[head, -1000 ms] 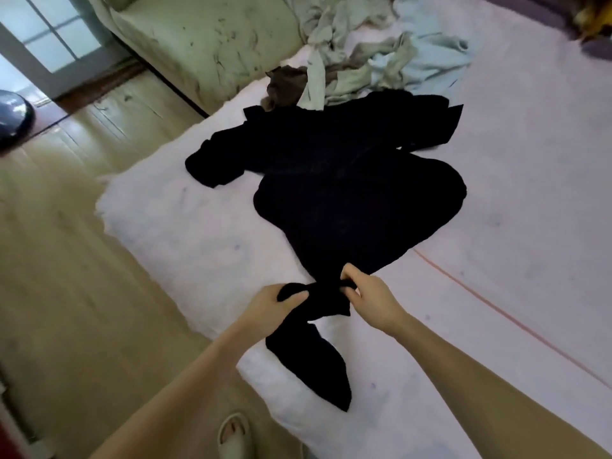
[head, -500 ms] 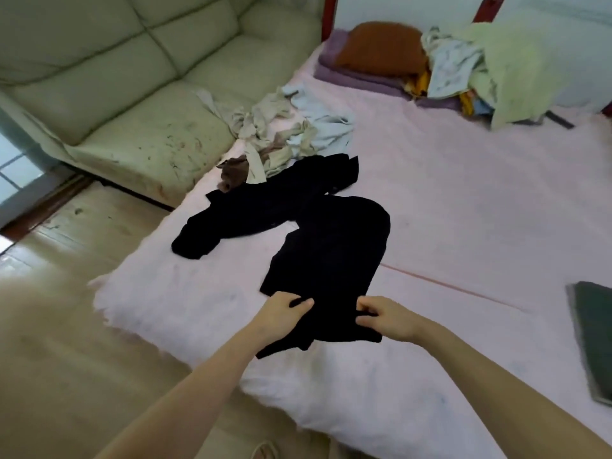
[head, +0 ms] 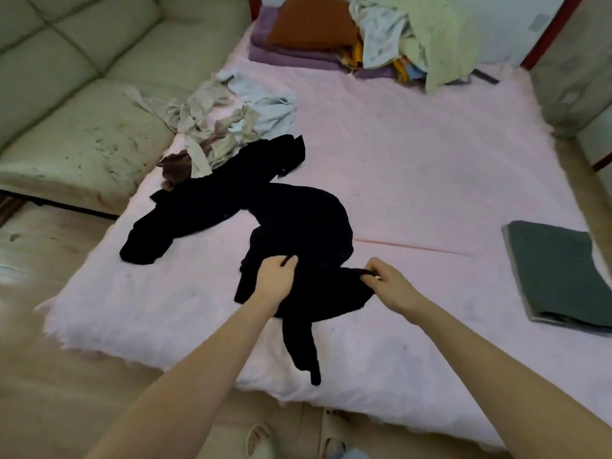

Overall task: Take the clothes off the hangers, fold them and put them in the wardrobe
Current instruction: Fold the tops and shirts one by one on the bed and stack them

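A black garment [head: 298, 223] lies spread and partly bunched on the pink bed cover [head: 414, 167]. My left hand [head: 275, 281] grips a fold of it near its lower left part. My right hand [head: 385, 281] pinches its lower right edge. One black sleeve [head: 303, 346] trails toward the bed's near edge, and another [head: 149, 241] stretches out to the left. A heap of pale, beige and brown clothes [head: 225, 127] lies behind the black garment at the bed's left side.
A folded dark green cloth [head: 559, 273] lies on the bed at the right. Pillows and bright clothes [head: 374, 38] are piled at the head of the bed. A pale green sofa [head: 82, 94] stands left. Slippers [head: 261, 442] sit on the wooden floor below.
My hands have moved apart along the garment's lower part, the right one going further right. A black sleeve now trails down toward the bed edge. The view has tilted up.
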Demonstrator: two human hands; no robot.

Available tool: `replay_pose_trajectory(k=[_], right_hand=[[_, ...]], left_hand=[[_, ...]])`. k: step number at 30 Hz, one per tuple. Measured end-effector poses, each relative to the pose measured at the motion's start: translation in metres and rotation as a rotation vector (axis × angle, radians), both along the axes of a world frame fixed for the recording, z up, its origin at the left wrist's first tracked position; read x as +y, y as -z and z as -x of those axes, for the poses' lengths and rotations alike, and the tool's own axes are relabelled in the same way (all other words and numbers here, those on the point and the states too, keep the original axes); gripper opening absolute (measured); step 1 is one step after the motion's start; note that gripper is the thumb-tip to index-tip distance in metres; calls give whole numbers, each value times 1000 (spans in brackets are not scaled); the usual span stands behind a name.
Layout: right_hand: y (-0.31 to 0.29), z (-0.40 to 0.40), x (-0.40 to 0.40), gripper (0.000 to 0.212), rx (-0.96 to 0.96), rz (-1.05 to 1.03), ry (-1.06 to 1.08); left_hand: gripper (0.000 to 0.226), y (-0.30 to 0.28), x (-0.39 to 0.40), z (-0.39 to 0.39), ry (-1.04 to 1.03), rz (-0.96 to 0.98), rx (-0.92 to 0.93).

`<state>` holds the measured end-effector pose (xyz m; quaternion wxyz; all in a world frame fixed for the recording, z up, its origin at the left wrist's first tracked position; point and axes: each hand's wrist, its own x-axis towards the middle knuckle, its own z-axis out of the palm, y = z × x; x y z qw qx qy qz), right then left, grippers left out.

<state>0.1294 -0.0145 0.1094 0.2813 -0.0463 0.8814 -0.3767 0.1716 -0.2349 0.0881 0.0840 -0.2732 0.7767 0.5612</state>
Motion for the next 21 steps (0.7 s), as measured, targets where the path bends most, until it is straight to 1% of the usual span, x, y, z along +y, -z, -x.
replay_pose_trajectory(k=[2, 3, 5, 7, 8, 10, 11, 12, 13, 14, 15, 16, 17, 20, 21], right_hand=[[-13, 9, 0, 15, 51, 115, 77], [-24, 14, -1, 14, 63, 162, 94], [-52, 29, -11, 12, 92, 263, 87], [-82, 44, -24, 11, 141, 346, 82], [-98, 51, -30, 10, 164, 389, 83], [-124, 65, -43, 9, 183, 476, 71], [-140, 70, -49, 10, 191, 515, 56], [-151, 73, -56, 11, 199, 553, 43], [-162, 73, -64, 13, 205, 591, 25], [-172, 72, -72, 15, 214, 622, 3], [-180, 71, -80, 17, 226, 642, -10], [-183, 70, -85, 18, 242, 656, -8], [-188, 70, -88, 17, 267, 665, 1], [-176, 67, -79, 6, 291, 693, 100], [-167, 65, -73, 12, 279, 679, 129]], left_hand=[[32, -13, -12, 15, -159, -30, 22], [33, -24, -18, 23, -175, -13, 33], [30, -50, -28, 40, -148, 17, 70], [21, -80, -34, 50, -65, -5, 141], [33, -96, -35, 50, 16, -10, 204], [74, -114, -35, 49, 281, 103, 330], [90, -124, -32, 48, 387, 170, 376], [95, -126, -27, 47, 463, 224, 400], [84, -131, -22, 47, 490, 239, 399], [58, -136, -16, 48, 457, 236, 418], [25, -140, -12, 51, 389, 235, 453], [15, -140, -12, 56, 301, 244, 498], [29, -147, -12, 58, 209, 239, 526], [44, -160, -15, 66, 30, 71, 573], [48, -165, -17, 69, -30, 11, 572]])
